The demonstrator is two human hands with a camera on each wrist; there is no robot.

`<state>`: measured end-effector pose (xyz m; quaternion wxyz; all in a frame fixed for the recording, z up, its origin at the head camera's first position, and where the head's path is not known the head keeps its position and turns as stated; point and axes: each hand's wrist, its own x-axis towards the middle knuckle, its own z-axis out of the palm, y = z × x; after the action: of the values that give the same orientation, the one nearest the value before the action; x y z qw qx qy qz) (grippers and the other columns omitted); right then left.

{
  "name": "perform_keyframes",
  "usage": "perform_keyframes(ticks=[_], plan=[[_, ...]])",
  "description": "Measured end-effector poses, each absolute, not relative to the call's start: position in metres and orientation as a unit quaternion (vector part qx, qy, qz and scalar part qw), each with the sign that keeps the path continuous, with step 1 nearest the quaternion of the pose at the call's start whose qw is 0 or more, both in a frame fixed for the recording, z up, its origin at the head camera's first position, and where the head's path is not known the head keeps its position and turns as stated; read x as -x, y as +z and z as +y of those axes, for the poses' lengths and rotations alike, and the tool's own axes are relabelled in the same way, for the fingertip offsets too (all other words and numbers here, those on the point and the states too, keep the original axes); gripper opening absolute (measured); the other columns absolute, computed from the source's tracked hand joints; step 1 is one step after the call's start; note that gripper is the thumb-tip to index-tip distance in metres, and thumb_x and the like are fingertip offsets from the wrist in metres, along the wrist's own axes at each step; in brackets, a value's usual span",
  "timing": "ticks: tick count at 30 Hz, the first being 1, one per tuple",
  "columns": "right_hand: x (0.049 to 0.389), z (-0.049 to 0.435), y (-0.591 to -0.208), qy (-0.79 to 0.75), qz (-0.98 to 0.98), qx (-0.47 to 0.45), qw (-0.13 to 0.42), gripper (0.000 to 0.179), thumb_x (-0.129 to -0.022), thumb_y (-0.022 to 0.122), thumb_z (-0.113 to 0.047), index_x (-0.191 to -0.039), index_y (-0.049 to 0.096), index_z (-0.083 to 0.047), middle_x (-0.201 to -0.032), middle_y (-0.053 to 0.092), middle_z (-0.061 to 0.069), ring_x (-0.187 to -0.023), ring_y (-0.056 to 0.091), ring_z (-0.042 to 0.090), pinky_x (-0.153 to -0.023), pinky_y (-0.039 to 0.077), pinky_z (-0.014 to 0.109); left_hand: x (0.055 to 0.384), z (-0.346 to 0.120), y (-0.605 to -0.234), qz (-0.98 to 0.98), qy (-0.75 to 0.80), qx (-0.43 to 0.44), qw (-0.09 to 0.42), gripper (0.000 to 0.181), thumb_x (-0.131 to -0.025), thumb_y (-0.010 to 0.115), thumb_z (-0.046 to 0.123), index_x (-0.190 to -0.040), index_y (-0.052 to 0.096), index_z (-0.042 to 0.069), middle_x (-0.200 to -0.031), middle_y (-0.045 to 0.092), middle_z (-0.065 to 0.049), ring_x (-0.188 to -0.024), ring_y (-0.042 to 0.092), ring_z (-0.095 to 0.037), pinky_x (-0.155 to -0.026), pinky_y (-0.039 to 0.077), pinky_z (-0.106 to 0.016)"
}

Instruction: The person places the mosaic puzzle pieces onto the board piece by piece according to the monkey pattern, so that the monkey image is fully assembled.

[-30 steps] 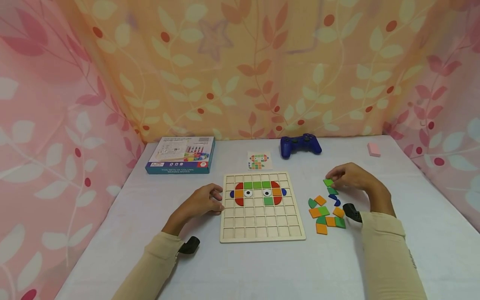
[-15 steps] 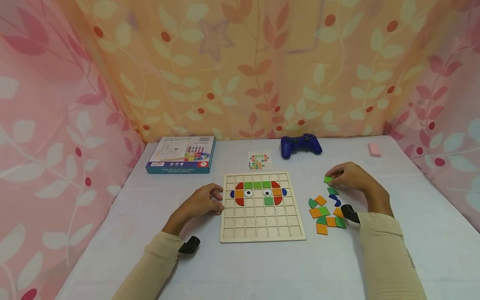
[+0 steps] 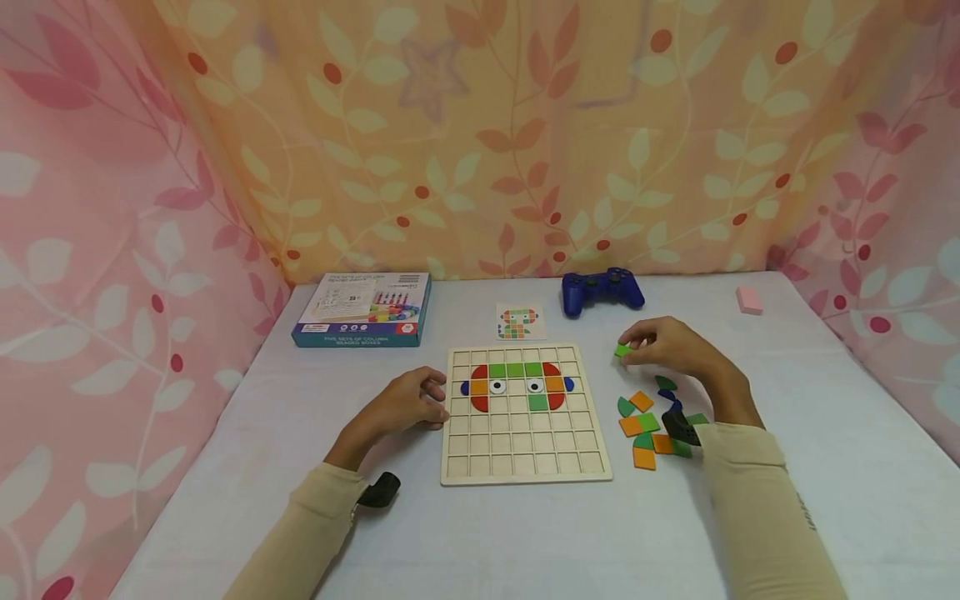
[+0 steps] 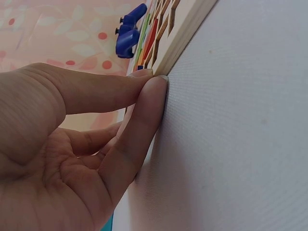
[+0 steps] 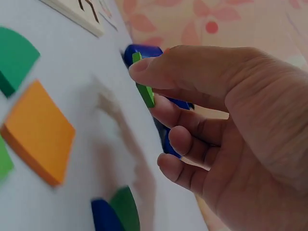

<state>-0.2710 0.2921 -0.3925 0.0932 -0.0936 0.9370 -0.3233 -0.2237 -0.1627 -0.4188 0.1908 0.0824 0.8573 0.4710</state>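
Observation:
In the head view my left hand (image 3: 405,400) is at the left edge of a wooden grid board (image 3: 525,458). Its thumb and a finger pinch that edge in the left wrist view. Red, green, orange and blue tiles plus two eye tiles form a face on the board's upper half. Right of the board, my right hand (image 3: 671,346) holds a light green square tile (image 5: 144,82) between thumb and fingers, raised over the table. Below that hand lie loose tiles, among them an orange square (image 3: 641,402), a green quarter-round (image 3: 626,407) and blue half-rounds, partly hidden by the wrist camera.
Behind the board lies a picture card (image 3: 520,322) with a tile figure. A blue game controller (image 3: 602,290) is to its right, and a pink block (image 3: 748,300) sits farther right. At back left stands a flat box (image 3: 363,310). Patterned curtains enclose the table.
My right hand has lifted the light green tile from beside the dark green one and carried it left towards the board. The left hand stays at the board's edge.

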Motion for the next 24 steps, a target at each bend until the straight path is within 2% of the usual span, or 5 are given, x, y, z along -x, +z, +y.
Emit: perform_keyframes(ticks=[7, 13, 24], plan=[[0.273, 0.259, -0.39, -0.319, 0.933, 0.137, 0.099, 0.036, -0.091, 0.082, -0.03, -0.121, 0.077, -0.011, -0.109, 0.071, 0.006, -0.096, 0.058, 0.025, -0.082, 0.05, 0.035, 0.223, -0.163, -0.418, 0.857, 0.472, -0.084, 0.19, 0.058, -0.089, 0.081, 0.004, -0.141, 0.055, -0.003, -0.116, 0.063, -0.015, -0.09, 0.066, -0.021, -0.081, 0.064, -0.031], [0.269, 0.228, -0.386, -0.324, 0.924, 0.177, 0.099, 0.037, -0.09, 0.082, -0.028, -0.122, 0.078, -0.01, -0.111, 0.072, 0.005, -0.099, 0.057, 0.026, -0.082, 0.049, 0.037, 0.223, -0.162, -0.418, 0.859, 0.467, -0.082, 0.191, 0.058, -0.09, 0.081, 0.005, -0.141, 0.056, -0.002, -0.115, 0.063, -0.014, -0.09, 0.066, -0.021, -0.081, 0.064, -0.03], [0.258, 0.174, -0.384, -0.343, 0.902, 0.237, 0.115, 0.03, -0.092, 0.08, -0.024, -0.119, 0.08, -0.012, -0.115, 0.073, 0.003, -0.103, 0.059, 0.024, -0.091, 0.053, 0.04, 0.225, -0.163, -0.418, 0.86, 0.466, -0.082, 0.191, 0.058, -0.089, 0.082, 0.005, -0.141, 0.056, -0.002, -0.115, 0.063, -0.015, -0.089, 0.066, -0.021, -0.081, 0.064, -0.031]])
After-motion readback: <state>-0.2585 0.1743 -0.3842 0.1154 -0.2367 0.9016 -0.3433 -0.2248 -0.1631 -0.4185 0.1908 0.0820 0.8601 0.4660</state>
